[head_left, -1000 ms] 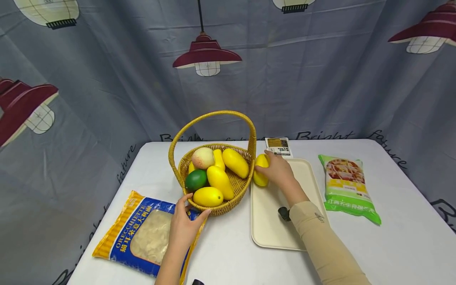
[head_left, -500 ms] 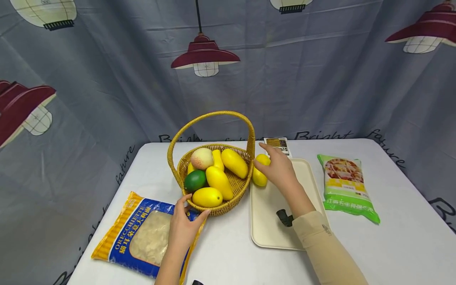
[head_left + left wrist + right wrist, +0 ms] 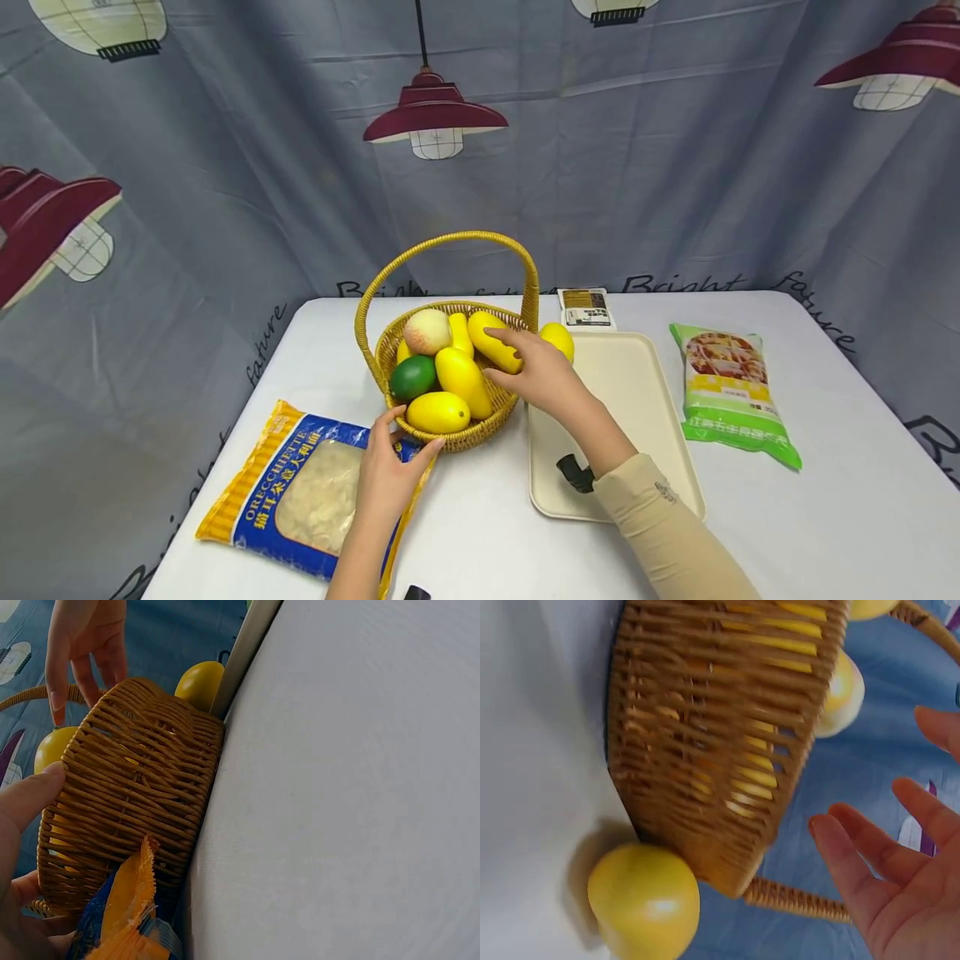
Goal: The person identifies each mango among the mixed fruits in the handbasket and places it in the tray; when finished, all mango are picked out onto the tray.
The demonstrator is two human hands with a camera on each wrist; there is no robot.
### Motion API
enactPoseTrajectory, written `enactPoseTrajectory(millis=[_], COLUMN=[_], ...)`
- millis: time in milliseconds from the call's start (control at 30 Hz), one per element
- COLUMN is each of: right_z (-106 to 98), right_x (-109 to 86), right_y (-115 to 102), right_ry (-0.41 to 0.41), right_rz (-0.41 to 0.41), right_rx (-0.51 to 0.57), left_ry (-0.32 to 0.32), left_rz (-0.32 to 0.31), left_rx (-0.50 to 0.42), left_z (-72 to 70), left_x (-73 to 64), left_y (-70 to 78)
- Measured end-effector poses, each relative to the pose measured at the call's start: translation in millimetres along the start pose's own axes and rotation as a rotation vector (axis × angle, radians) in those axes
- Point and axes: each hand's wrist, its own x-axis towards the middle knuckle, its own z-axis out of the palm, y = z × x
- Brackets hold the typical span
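Observation:
A wicker basket point(image 3: 480, 433) with a tall handle holds several yellow mangoes point(image 3: 463, 382), a peach point(image 3: 427, 332) and a dark green fruit point(image 3: 412, 379). My left hand point(image 3: 390, 471) holds the basket's front left rim, thumb point(image 3: 34, 796) and fingers spread around its edge. Over the basket's right side hovers my right hand point(image 3: 546, 375), fingers apart and holding nothing, partly covering the mango point(image 3: 491, 337) there. Another mango point(image 3: 557, 338) lies outside, beside the basket at the tray's far left corner; the right wrist view shows this mango point(image 3: 645, 900) close to the wicker wall.
A cream tray point(image 3: 637, 417) lies right of the basket, under my right forearm. The blue and yellow orecchiette bag point(image 3: 315, 492) is at front left, under my left wrist. A green food bag point(image 3: 731, 392) lies at right, a small packet point(image 3: 587, 308) behind the tray.
My right hand has let go of the mango at the tray's corner and moved left over the basket. The left hand has stayed at the rim.

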Motion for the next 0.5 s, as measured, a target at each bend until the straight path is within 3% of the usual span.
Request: enactPoseTrajectory(millis=[200,500], right_z=[16.3,36.6], right_x=[2.7,6.4], right_y=[-6.3,-6.4], right_ry=[-0.063,-0.089], right_rz=[-0.032,-0.020], right_rx=[-0.046,-0.115], left_ry=[0.001,-0.011], left_rz=[-0.020,-0.028], left_rx=[0.004,0.008], left_z=[0.2,0.6], left_x=[0.1,0.2], left_y=[-1.5,0.4])
